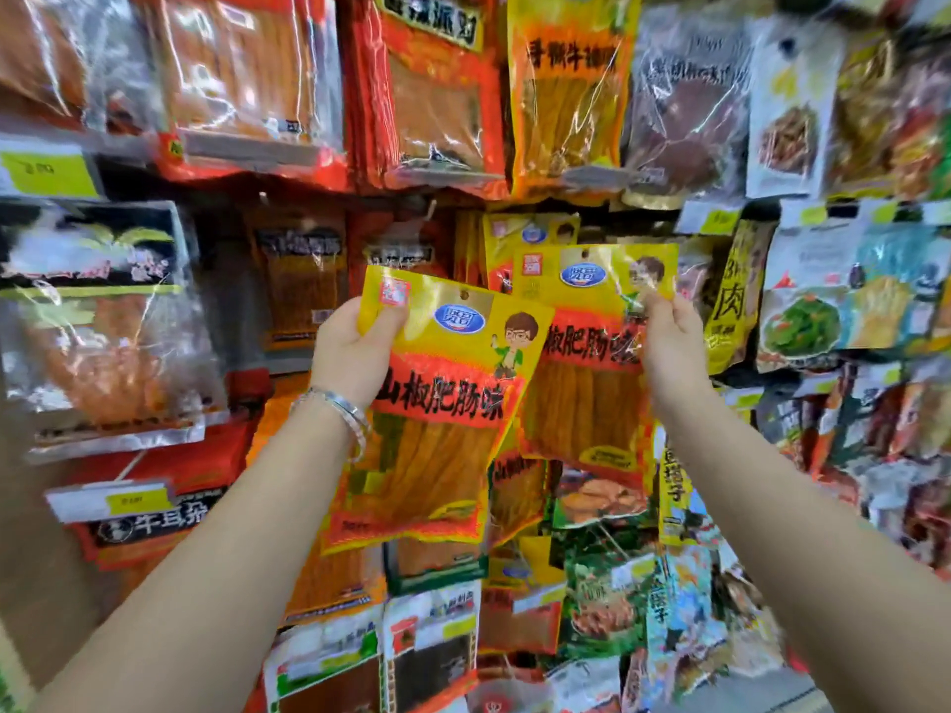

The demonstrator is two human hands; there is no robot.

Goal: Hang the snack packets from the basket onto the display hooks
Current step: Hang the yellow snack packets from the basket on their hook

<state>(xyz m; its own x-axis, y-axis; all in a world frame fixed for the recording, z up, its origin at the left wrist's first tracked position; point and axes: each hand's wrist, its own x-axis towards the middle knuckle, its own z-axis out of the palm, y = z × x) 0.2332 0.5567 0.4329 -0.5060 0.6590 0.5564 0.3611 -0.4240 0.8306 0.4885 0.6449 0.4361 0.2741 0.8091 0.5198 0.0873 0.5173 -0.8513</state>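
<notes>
Snack packets [463, 352] are being held up in front of the crowded display wall [234, 295], one in each hand. The left hand [355, 347] is gripping the tilted packet [442, 419] by its top left corner, thumb across the front, and the right hand [669, 342] is pinching the second packet [581, 398] by its top right corner. The tilted packet is overlapping the second packet's left edge, and matching yellow packets [514, 236] are hanging just behind them.

Shop aisle: hanging snack packets [427, 90] crowd display wall, yellow price tags [49, 172] between rows.
</notes>
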